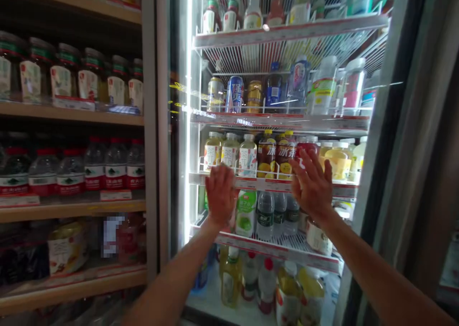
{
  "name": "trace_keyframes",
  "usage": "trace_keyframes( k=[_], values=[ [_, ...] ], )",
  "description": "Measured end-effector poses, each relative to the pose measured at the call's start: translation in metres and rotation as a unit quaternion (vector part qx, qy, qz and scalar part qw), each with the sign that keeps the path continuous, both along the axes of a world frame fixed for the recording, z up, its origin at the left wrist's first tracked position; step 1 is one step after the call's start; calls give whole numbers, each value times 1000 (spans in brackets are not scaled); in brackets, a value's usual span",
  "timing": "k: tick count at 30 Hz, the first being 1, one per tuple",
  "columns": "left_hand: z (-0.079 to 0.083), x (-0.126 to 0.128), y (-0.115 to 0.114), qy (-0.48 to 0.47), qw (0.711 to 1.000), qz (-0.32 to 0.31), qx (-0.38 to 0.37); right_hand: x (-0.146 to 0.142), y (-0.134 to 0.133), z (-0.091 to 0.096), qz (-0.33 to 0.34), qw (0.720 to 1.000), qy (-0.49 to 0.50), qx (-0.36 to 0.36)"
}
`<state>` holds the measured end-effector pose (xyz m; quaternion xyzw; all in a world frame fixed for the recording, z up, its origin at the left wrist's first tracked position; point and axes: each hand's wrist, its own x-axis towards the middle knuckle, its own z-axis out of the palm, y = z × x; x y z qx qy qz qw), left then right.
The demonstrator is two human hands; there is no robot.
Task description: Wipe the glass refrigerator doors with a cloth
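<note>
I face an open drinks fridge with white wire shelves (pixel 276 185). My left hand (pixel 220 194) is raised in front of the third shelf, fingers stretched upward, open and holding nothing, just below pale tea bottles (pixel 229 150). My right hand (pixel 311 185) is also raised with fingers spread, empty, in front of a red-labelled bottle (pixel 306 146) and dark iced-tea bottles (pixel 276 153). Below the hands stand a green-and-white bottle (pixel 245 212) and clear water bottles (pixel 266 215).
Cans (pixel 234 94) and bottles fill the upper fridge shelves; yellow drinks (pixel 231 278) stand at the bottom. The fridge door frame (pixel 387 139) runs down the right. On the left, wooden shelves (pixel 71 206) hold red-capped water bottles (pixel 95 166) and jars (pixel 60 75).
</note>
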<state>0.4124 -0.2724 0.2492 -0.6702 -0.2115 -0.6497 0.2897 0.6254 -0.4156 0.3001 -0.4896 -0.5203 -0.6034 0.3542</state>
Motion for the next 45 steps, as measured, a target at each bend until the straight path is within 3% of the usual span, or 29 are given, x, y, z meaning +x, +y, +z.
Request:
trace_keyframes(
  k=[2, 4, 6, 9, 12, 15, 17, 19, 21, 23, 25, 26, 28, 30, 32, 34, 36, 38, 41, 43, 45],
  values=[
    [-1, 19, -16, 114, 991, -12, 63, 1, -1, -1, -1, 1000, -4, -2],
    [-1, 17, -15, 162, 982, -13, 95, 3, -2, -1, -1, 1000, -8, -3],
    [3, -5, 2, 103, 992, 0, 68, 4, -2, -2, 4, 1000, -8, -3],
    [13, -43, 33, -89, 995, 31, -13, 3, -1, -3, 13, 1000, -1, 3],
    [21, -43, 36, -135, 989, 43, -29, 1, 1, -4, 12, 1000, 4, 7],
    [23, -4, 10, 14, 1000, 22, 16, 1, 2, -5, 19, 1000, -9, 16],
    [26, 19, -6, 144, 987, 0, 71, 1, 1, -5, 24, 999, -26, 21],
    [35, 23, -9, 205, 973, -12, 108, 4, -3, -4, 25, 999, -37, 18],
    [50, 8, 3, 145, 986, -8, 81, 9, -7, 1, 15, 999, -48, 8],
    [67, -17, 23, -9, 1000, 6, 1, 16, -11, 8, 0, 999, -38, 20],
    [82, -33, 36, -142, 987, 18, -72, 21, -12, 15, -17, 999, -1, 40],
    [87, -34, 38, -163, 983, 18, -85, 23, -12, 18, -24, 998, 23, 48],
    [88, -22, 28, -98, 993, 11, -58, 24, -9, 21, -34, 997, 59, 43],
    [83, 1, 9, 62, 998, -4, 24, 22, -7, 21, -37, 996, 69, 41],
    [80, 22, -6, 215, 970, -12, 112, 21, -6, 19, -36, 996, 65, 39],
    [88, 26, -9, 276, 949, -10, 155, 22, -8, 17, -30, 998, 52, 38],
    [107, 14, 3, 213, 969, -7, 127, 24, -10, 17, -25, 998, 42, 33],
    [131, -6, 22, 52, 997, -8, 51, 24, -11, 17, -30, 998, 43, 29],
    [154, -17, 36, -170, 985, -3, -39, 22, -9, 16, -42, 997, 47, 34],
    [153, 0, 24, -145, 989, -4, -20, 19, -7, 16, -45, 997, 44, 35],
    [141, 31, 2, 8, 998, -17, 65, 17, -6, 15, -42, 998, 45, 34]
  ],
)
